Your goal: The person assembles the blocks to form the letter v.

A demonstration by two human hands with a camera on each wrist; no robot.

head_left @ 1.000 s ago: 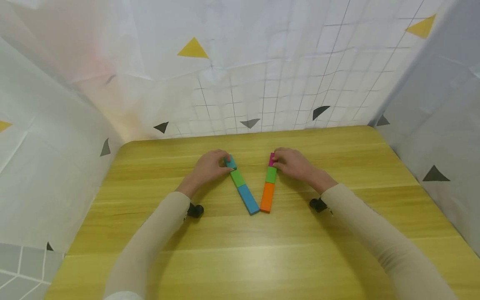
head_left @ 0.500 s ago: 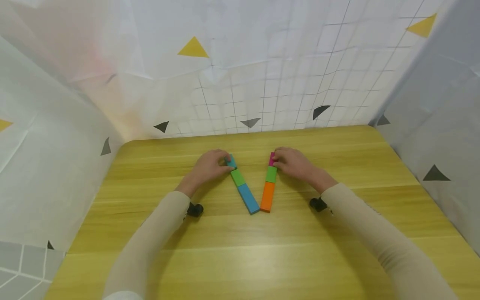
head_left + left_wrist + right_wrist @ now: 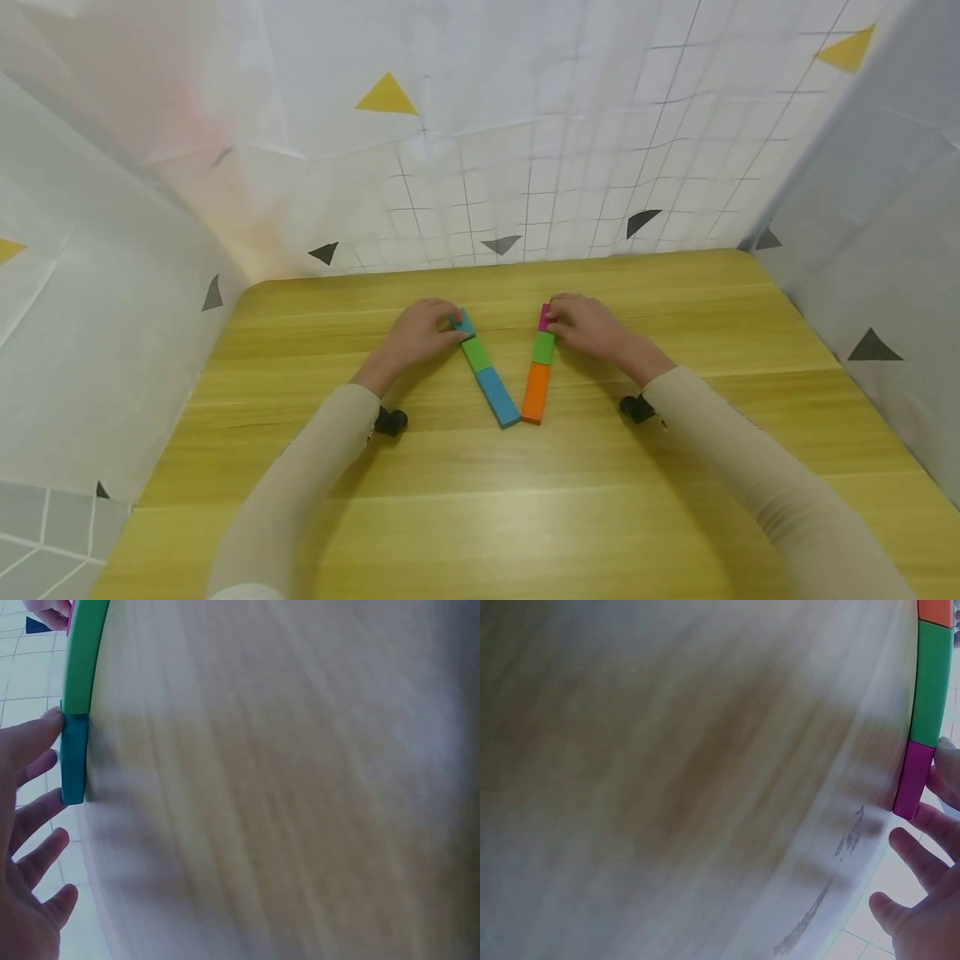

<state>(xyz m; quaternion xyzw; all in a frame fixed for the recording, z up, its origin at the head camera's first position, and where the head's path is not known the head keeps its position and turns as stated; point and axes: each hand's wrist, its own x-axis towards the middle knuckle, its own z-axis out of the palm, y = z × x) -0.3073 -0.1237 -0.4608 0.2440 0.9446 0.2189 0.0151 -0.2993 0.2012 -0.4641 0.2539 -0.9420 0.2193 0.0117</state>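
Observation:
Two rows of coloured blocks lie on the table, their near ends meeting in a V. The left row holds a long blue block [image 3: 498,398], a light green block [image 3: 476,355] and a teal block [image 3: 467,324] at the far end. My left hand [image 3: 420,335] pinches the teal block between thumb and fingertips; in the left wrist view its other fingers spread past the block's end. The right row has an orange block [image 3: 536,393], a green block [image 3: 543,348] and a magenta block [image 3: 913,780]. With thumb and fingertips, my right hand [image 3: 588,327] grips the magenta block.
The wood-grain table [image 3: 480,517] extends on every side of the blocks. White sheets with triangles and grid lines [image 3: 495,183] stand along its back and sides. A small black camera [image 3: 391,421] sits under the left wrist, another black camera [image 3: 637,409] under the right.

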